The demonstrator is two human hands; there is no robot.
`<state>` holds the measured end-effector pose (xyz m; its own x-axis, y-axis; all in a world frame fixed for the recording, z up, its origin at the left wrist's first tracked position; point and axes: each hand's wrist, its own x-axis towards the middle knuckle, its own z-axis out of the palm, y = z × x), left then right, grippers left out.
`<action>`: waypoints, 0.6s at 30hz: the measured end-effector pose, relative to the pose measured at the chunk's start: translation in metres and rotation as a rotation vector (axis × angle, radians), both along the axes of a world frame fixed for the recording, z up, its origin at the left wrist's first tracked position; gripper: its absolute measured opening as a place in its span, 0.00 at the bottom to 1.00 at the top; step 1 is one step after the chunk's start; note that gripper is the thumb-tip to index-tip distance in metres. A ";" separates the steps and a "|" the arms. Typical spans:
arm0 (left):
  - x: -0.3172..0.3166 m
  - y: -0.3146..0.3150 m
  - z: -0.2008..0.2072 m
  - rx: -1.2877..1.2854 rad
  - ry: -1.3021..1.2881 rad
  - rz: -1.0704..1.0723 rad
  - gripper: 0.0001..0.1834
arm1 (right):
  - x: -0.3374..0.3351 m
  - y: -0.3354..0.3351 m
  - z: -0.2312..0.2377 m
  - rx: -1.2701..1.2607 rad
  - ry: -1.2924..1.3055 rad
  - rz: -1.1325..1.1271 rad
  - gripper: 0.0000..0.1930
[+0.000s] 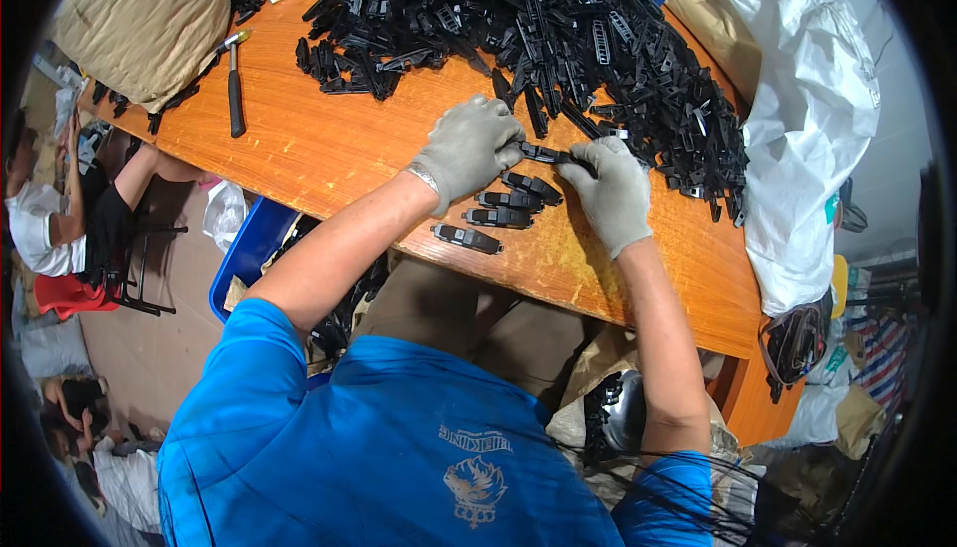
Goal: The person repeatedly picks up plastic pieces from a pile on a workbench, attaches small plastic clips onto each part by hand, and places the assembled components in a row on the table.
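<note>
Both of my hands wear grey gloves and meet over the wooden table (329, 163). Between them they hold a small black plastic part (543, 154), long and narrow. My left hand (469, 148) pinches its left end, and my right hand (610, 186) grips the right end. Just below lie several black plastic pieces (503, 218) in a loose column, each with a lighter grey bit at one end. The exact kind of these parts cannot be made out.
A large heap of black plastic parts (478, 18) covers the far side of the table. A hammer (235, 88) lies at the left by a brown sack (140, 18). A white sack (802, 128) stands at the right, a blue bin (239, 258) below left. Other people sit at far left.
</note>
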<state>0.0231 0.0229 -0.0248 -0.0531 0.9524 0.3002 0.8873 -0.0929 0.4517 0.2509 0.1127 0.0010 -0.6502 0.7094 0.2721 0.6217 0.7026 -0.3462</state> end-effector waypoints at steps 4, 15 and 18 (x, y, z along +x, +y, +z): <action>0.000 0.002 -0.003 0.022 0.022 -0.024 0.10 | -0.012 0.001 -0.020 -0.073 0.255 0.044 0.11; 0.003 0.006 -0.003 0.040 0.007 -0.050 0.09 | -0.009 0.022 -0.020 -0.052 0.170 0.123 0.08; 0.005 0.013 -0.002 0.079 0.017 -0.062 0.08 | -0.030 0.025 -0.013 -0.015 0.078 0.231 0.08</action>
<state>0.0276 0.0360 -0.0264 0.0109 0.9269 0.3751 0.8861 -0.1828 0.4260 0.2207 0.1381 -0.0123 -0.7729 0.5490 0.3183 0.4161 0.8171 -0.3989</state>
